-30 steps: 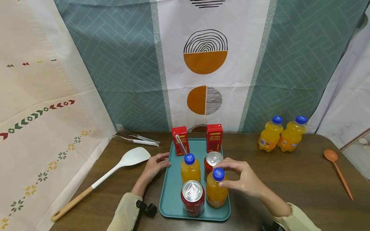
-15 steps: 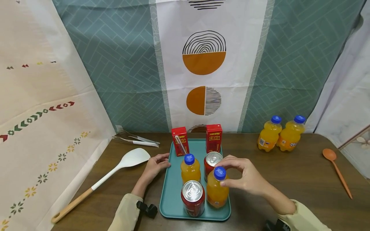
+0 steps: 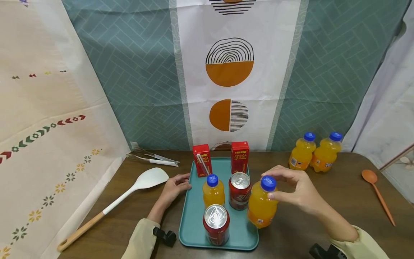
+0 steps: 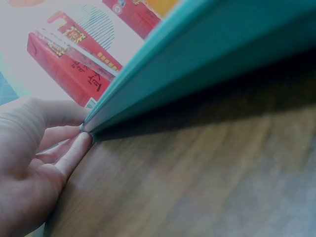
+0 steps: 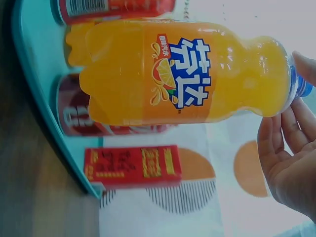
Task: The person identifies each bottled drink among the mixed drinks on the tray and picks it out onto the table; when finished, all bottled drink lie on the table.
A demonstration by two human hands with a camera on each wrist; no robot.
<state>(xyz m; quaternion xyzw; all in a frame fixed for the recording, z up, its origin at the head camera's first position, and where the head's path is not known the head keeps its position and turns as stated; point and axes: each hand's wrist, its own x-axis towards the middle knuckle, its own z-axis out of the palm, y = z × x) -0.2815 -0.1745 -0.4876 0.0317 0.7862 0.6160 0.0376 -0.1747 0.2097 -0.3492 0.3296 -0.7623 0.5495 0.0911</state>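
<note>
My right hand (image 3: 300,187) pinches an orange soda bottle (image 3: 261,205) by its neck, just below the blue cap. In the right wrist view this soda bottle (image 5: 163,74) hangs above the tray, its label in full sight. At the left, my left hand (image 3: 174,187) pinches the rim of the teal tray (image 3: 191,219); the left wrist view has its fingertips at the tray edge (image 4: 148,84). On the tray stand a front cola can (image 3: 216,225), a rear cola can (image 3: 240,190), another orange soda bottle (image 3: 213,192), and two red drink cartons, left (image 3: 202,160) and right (image 3: 240,157).
Two more orange soda bottles (image 3: 300,154) stand at the back right of the wooden table (image 3: 307,230). An orange spoon (image 3: 376,194) lies far right. Left of the tray are a white spatula with wooden handle (image 3: 119,201) and several white-handled pieces of cutlery (image 3: 158,159).
My right hand has lifted the orange soda bottle and carried it rightward over the tray's right edge, uncovering the rear cola can. The left hand has stayed at the tray rim.
</note>
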